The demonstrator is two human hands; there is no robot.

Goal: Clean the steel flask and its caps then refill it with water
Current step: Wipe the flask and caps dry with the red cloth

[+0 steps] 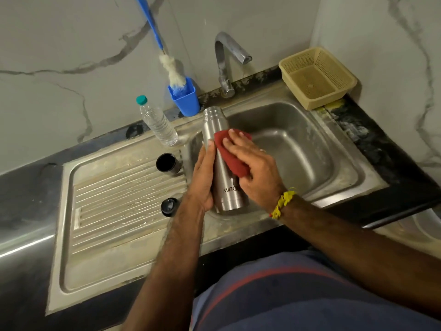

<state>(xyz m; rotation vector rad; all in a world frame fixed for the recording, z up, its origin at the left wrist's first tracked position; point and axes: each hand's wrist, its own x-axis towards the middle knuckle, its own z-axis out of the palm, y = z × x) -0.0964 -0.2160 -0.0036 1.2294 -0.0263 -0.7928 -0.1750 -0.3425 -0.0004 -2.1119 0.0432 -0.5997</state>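
Flask: steel flask [220,163] upright, uncapped, base on sink [310,149] front rim, between both hands; leans over basin so drips likely fall in.
L hand: left hand [202,177] wrapped round flask's side, fingers behind, thumb up front; steadies it.
R hand: right hand [250,163] fingers nearly flat, pressing red cloth [232,154] on flask body, thumb tucked under cloth.
Caps: two dark caps [167,164], [170,206] just left of L hand on drainboard [114,199]; out of wiping path.
Room: open basin beyond R hand; tap [229,58] above. Water bottle [156,121] & brush holder [185,97] far-left, well apart.
Edge: flask base near rim, could slip, I'd guess.
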